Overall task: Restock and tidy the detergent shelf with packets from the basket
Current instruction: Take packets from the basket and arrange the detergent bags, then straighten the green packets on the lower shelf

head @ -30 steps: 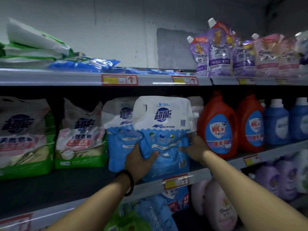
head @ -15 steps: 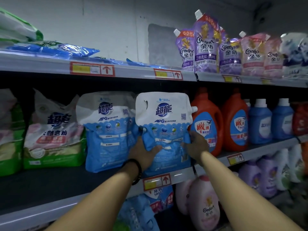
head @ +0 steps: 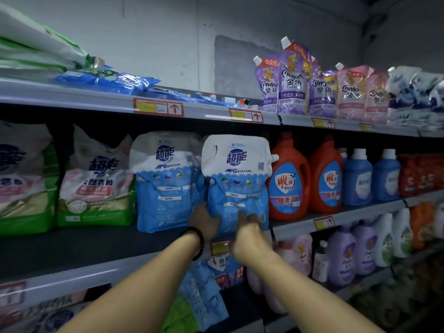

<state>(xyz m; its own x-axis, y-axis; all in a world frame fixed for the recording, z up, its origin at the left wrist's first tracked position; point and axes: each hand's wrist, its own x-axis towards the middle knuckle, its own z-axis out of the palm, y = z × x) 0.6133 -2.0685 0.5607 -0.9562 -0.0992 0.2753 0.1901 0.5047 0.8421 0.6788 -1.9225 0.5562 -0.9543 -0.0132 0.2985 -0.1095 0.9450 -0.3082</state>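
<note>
Middle shelf [head: 101, 246], read left to right. Green-and-pink powder bags [head: 96, 186] stand at the far left; next comes a blue-and-white pouch already in place [head: 165, 183]; then the pouch being set [head: 236, 181]; then the orange bottles [head: 288, 181]. I see the pouch in hand standing upright, long axis vertical, its base at the shelf's front edge, just beside its twin on the left and close against the first orange bottle on the right. My left hand [head: 204, 222] clasps the pouch's lower left edge, fingers curled behind it. My right hand [head: 249, 239] meets the lower front, fingers [head: 242, 216] pressed on the film; whether they pinch it or only push I cannot tell. Both hands sit below the pouch's middle, the pouch rising above and beyond them. I judge the remaining move is a push straight back, into line with its twin.
</note>
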